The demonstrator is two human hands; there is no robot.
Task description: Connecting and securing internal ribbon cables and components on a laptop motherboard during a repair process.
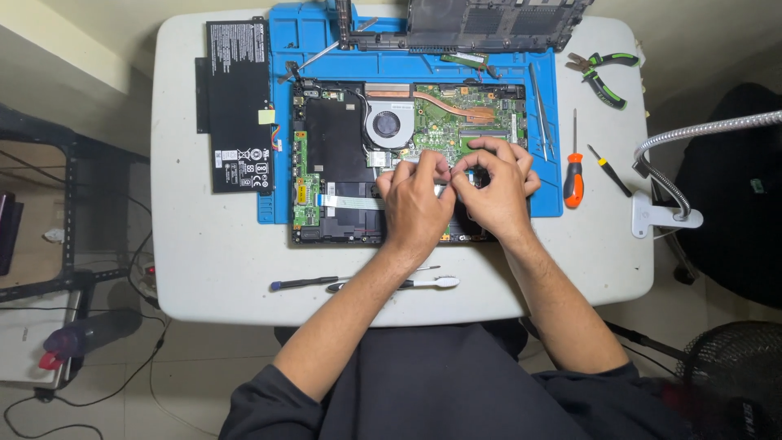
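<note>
Seen from above, the left hand (pixel 415 204) and the right hand (pixel 498 189) meet over the middle of an opened laptop (pixel 407 163), fingers curled inward and fingertips pinched close together on something too small to make out; whether either hand actually grips a part cannot be told. The laptop lies with its bottom cover off, showing a round cooling fan (pixel 388 125) just beyond the left hand, a copper heat pipe (pixel 440 102), a green circuit board (pixel 464 121) and a flat white ribbon cable (pixel 346 200) running to the left of the left hand. It rests on a blue work mat (pixel 281 208) on a white counter (pixel 212 253). A black battery pack (pixel 236 106) lies to the left, partly on the mat. Tweezers (pixel 540 110) lie on the mat's right part. Right of the mat sit an orange-handled screwdriver (pixel 574 175), a small yellow-tipped screwdriver (pixel 609 171) and green-handled pliers (pixel 604 77). Near the counter's front edge lie a slim dark screwdriver (pixel 305 283) and a white toothbrush (pixel 423 283). A flexible metal lamp arm (pixel 700 130) stands at the right edge.
</note>
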